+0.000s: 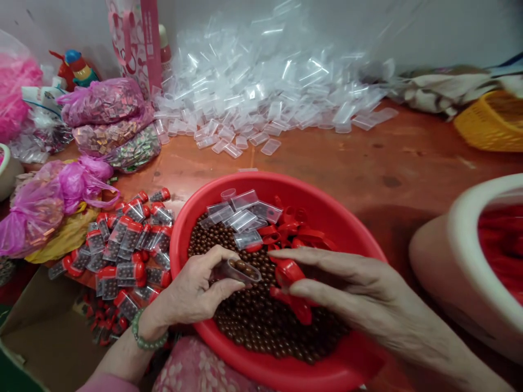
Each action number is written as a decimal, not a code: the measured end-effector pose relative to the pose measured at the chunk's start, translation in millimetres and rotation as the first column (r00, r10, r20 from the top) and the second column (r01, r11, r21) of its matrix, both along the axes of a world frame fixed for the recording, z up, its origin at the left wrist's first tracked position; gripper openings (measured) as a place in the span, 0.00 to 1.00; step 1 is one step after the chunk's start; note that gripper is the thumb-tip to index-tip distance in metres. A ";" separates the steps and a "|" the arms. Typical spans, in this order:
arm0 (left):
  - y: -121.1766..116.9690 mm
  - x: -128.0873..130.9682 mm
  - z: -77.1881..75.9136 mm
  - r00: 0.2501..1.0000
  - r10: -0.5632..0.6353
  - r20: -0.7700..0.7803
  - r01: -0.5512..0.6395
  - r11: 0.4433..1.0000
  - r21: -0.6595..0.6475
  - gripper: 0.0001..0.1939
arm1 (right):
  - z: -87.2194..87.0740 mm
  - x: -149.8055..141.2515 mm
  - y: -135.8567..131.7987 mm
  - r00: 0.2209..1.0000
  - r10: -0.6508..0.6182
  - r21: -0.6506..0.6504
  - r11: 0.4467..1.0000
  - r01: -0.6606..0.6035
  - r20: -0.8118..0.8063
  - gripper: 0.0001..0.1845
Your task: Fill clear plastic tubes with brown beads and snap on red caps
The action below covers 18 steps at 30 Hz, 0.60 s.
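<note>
My left hand (204, 283) grips a clear plastic case (244, 270) between thumb and fingers, its open end facing right with brown balls inside. Close to its right, my right hand (351, 288) has thumb and fingers around a red plastic cap (290, 272). Both hands are over a red basin (286, 182) holding many small brown balls (278, 332). Empty clear cases (245, 218) lie on the balls at the basin's far side. Loose red caps (294, 223) rest beside them, toward the right.
Filled, red-capped cases (126, 239) are piled left of the basin, above a cardboard box (44, 332). A heap of clear cases (261, 103) lies against the wall. Pink bags (106, 103) stand back left. At right are a white tub (445, 256) and a yellow basket (486, 128).
</note>
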<state>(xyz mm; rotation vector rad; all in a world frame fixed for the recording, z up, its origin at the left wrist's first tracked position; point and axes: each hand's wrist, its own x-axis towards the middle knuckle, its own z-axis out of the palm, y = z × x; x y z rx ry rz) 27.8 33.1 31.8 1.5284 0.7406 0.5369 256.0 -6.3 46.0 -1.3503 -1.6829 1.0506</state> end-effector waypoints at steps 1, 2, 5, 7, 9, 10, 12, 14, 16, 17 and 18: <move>0.2 0.6 0.3 1.000 -0.006 -0.018 0.007 0.999 0.036 0.09 | 1.9 -3.7 2.1 1.000 -0.016 0.063 0.998 0.017 -0.009 0.15; 0.4 1.1 0.5 0.999 -0.011 -0.036 0.014 0.997 0.071 0.09 | 3.0 -8.0 4.0 1.000 -0.023 0.132 0.991 0.023 0.001 0.15; 1.6 1.9 0.9 0.997 -0.010 -0.071 0.021 0.988 0.152 0.10 | 4.6 -21.1 8.5 0.998 -0.031 0.294 0.956 0.012 0.057 0.18; 2.5 2.1 0.8 0.997 -0.019 -0.070 0.031 0.986 0.167 0.09 | 6.1 -27.2 11.4 0.996 -0.012 0.334 0.942 -0.017 0.085 0.15; 3.6 2.2 0.6 0.998 -0.030 -0.060 0.040 0.985 0.167 0.07 | 8.4 -30.2 14.3 0.995 0.024 0.363 0.930 -0.057 0.096 0.10; 4.3 2.2 0.5 0.998 -0.032 -0.051 0.040 0.986 0.160 0.07 | 9.7 -30.6 15.6 0.994 0.039 0.376 0.923 -0.075 0.102 0.08; 5.6 2.0 0.3 0.999 -0.019 -0.037 0.023 0.991 0.132 0.07 | 12.1 -29.3 17.1 0.992 0.045 0.388 0.917 -0.089 0.121 0.06; 6.7 1.6 0.1 0.999 0.003 -0.034 0.000 0.996 0.091 0.07 | 14.5 -25.6 16.8 0.988 0.032 0.385 0.918 -0.090 0.154 0.05; 7.6 1.2 0.1 0.999 0.024 -0.035 -0.021 0.997 0.069 0.07 | 17.4 -20.5 14.9 0.981 0.008 0.387 0.918 -0.084 0.194 0.05; 7.9 1.1 0.1 0.999 0.031 -0.031 -0.029 0.998 0.061 0.07 | 18.9 -17.9 13.8 0.977 -0.005 0.394 0.916 -0.081 0.212 0.06; 8.2 1.1 0.1 0.999 0.035 -0.028 -0.033 0.998 0.054 0.07 | 20.4 -15.5 12.7 0.970 -0.034 0.388 0.919 -0.065 0.243 0.08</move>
